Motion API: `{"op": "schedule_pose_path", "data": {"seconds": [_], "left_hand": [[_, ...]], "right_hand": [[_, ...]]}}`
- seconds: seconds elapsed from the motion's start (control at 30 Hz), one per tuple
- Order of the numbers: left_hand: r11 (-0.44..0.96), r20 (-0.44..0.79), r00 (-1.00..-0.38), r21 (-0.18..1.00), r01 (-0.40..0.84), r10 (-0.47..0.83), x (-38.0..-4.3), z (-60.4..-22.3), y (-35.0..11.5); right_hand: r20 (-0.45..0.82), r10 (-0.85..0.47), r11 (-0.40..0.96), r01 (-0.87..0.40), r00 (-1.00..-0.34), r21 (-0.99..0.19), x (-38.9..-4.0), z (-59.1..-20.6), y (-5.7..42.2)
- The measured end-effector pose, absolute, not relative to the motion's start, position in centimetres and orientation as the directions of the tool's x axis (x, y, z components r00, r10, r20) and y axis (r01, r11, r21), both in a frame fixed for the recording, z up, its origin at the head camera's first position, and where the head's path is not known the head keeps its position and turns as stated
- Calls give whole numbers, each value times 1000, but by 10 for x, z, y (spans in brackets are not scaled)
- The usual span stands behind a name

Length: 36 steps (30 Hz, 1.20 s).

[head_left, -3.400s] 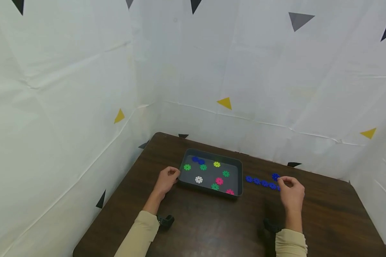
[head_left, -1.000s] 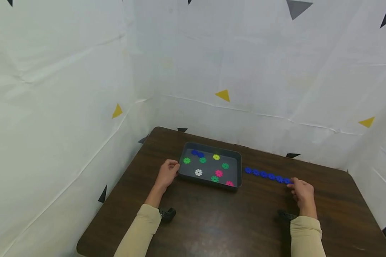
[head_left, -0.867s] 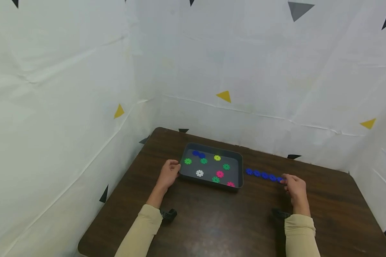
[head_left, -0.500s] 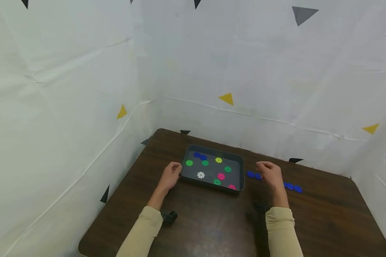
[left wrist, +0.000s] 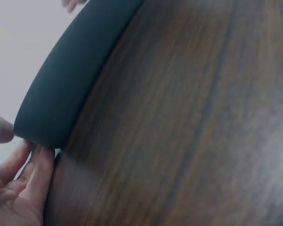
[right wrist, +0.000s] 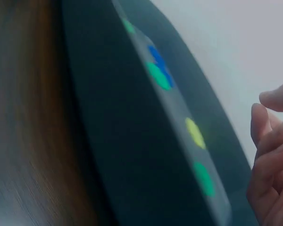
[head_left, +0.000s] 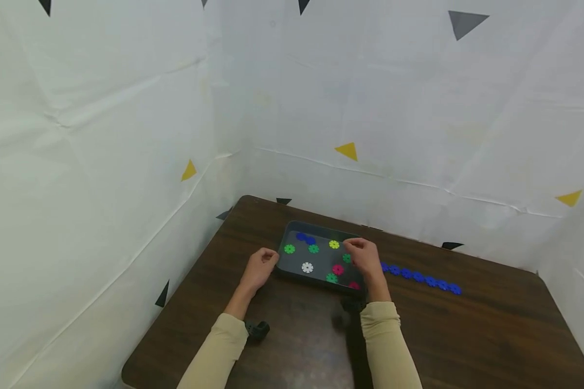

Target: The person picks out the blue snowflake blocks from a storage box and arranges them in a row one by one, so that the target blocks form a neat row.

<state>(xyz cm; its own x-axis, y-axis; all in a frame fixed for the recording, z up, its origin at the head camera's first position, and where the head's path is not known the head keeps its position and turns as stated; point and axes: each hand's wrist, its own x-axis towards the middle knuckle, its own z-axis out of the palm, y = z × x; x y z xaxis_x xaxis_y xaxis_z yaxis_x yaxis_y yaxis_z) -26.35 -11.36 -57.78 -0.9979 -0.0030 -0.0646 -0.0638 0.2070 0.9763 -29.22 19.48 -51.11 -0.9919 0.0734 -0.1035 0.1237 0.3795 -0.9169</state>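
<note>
A dark grey rectangular tray (head_left: pixel 321 259) holds several flower-shaped notched discs: two blue discs (head_left: pixel 305 238) touching, a yellow disc (head_left: pixel 334 245), a white disc (head_left: pixel 307 267), plus green and pink ones. My left hand (head_left: pixel 260 267) grips the tray's left end; in the left wrist view the thumb (left wrist: pixel 1 130) is at the rim and the fingers lie against the outer wall. Over the tray's right side hovers my right hand (head_left: pixel 365 257), fingers loosely bent, thumb and forefinger apart, nothing visible between them. It partly hides the tray's right end. Right of the tray lies a row of blue discs (head_left: pixel 418 277).
The brown wooden table (head_left: pixel 491 324) carries the tray near its far edge. White sheeting (head_left: pixel 394 108) with printed triangles hangs behind and on both sides. A dark camera (head_left: pixel 257 330) sits at the left wrist.
My right hand set a blue disc at the row's right end, let it go, then moved left over the tray. The left hand has stayed at the tray's left end.
</note>
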Motion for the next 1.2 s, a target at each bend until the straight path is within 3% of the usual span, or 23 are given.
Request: {"op": "schedule_pose_path", "data": {"seconds": [0.3,0.7,1.2], "left_hand": [[227,-49,-998,972,-55,-32,-267,-582,-111],[201,-66,-998,977,-70,-25,-268,-583,-116],[205,-70,-997,976,-75,-30,-266,-583,-112]], "right_hand": [[-146,136,281,180,-980,-943,-305,-536,139],[-156,194,431,227,-969,-874,-328,-554,104],[-115,159,630,191,-981,-753,-340,-550,107]]}}
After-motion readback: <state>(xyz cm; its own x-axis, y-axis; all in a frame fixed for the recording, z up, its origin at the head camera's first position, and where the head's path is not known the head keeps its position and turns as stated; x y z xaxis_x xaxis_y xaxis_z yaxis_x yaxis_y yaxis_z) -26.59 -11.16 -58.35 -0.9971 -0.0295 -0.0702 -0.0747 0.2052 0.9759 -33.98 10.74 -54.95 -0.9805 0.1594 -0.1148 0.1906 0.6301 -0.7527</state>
